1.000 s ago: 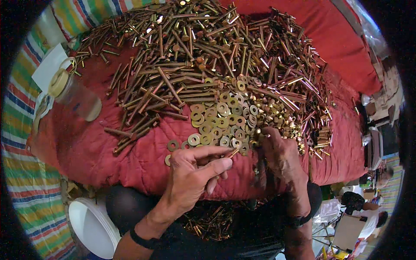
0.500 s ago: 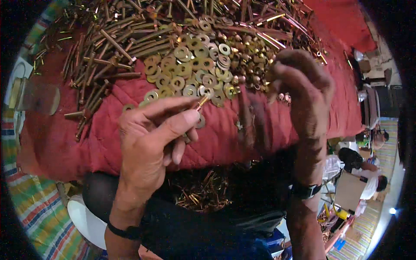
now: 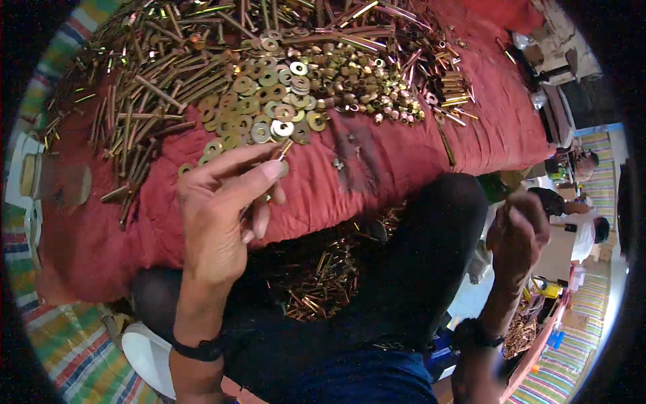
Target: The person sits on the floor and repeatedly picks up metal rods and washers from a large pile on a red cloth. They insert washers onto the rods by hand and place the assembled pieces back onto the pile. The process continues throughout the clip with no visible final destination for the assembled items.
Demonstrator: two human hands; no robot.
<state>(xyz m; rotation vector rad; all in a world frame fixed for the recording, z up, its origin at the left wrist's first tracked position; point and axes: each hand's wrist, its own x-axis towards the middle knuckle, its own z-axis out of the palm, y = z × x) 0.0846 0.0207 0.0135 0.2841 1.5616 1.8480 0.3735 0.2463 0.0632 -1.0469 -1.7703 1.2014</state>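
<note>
My left hand (image 3: 219, 209) is closed over the front edge of the red cloth. Between thumb and index finger it pinches a bolt (image 3: 286, 147); only the golden threaded end sticks out, and the rest is hidden in the palm. Just beyond the fingertips lies a heap of flat washers (image 3: 249, 104). My right hand (image 3: 518, 229) is off to the right, beside my knee and away from the cloth. Its fingers look curled but are blurred, so whether they hold anything is unclear.
Long bolts (image 3: 158, 91) are piled to the left on the red cloth (image 3: 404, 148). Small brassy nuts (image 3: 363, 74) lie right of the washers, with metal sleeves (image 3: 454, 91) beyond them. More bolts (image 3: 323, 283) lie in my lap. People (image 3: 585, 232) are at far right.
My right hand has moved from above the nuts down and right, off the cloth. My left hand still pinches the bolt, and the view has shifted slightly.
</note>
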